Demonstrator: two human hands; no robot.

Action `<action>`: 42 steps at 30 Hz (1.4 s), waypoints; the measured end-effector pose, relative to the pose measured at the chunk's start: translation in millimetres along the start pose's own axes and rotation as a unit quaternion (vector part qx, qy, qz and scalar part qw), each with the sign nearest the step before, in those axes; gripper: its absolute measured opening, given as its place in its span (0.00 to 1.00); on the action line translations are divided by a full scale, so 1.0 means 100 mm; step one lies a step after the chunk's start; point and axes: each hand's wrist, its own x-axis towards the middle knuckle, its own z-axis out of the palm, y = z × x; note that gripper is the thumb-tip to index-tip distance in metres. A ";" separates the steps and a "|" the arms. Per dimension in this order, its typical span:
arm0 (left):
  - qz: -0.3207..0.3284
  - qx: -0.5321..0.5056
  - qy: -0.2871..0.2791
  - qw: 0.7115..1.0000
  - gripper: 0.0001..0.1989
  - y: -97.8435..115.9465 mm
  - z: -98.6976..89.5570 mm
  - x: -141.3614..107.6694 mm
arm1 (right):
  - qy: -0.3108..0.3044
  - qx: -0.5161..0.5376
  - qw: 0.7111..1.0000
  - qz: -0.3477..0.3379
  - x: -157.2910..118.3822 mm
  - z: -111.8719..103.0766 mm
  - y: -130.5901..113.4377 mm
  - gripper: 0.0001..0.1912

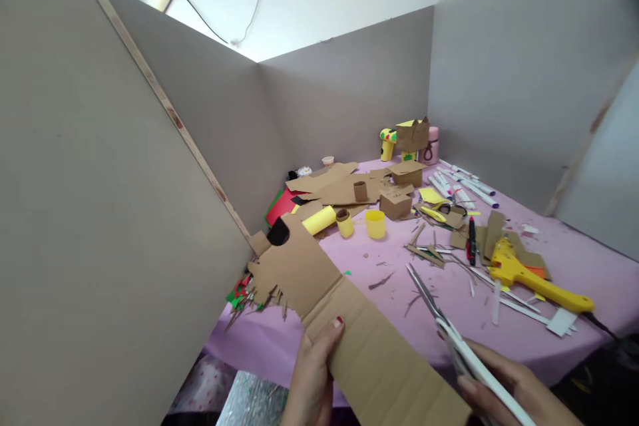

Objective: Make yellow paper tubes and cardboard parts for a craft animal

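My left hand grips a long piece of brown cardboard at its left edge, thumb on top and the other fingers behind. The piece has a crease across it and a curved cut-out near its far end. In my right hand is a pair of scissors with white handles. Their blades are closed or nearly so and point away from me over the table, apart from the cardboard. Part of my right hand lies outside the view.
A yellow glue gun lies at the right on the pink-purple tablecloth. Beyond are markers, small cardboard boxes, a yellow ring and cardboard scraps. Grey panels stand around the table.
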 end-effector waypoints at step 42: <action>-0.007 0.068 -0.060 0.996 0.26 0.16 -0.16 0.21 | -0.009 -0.409 0.910 -0.073 0.70 -0.39 -0.01 0.29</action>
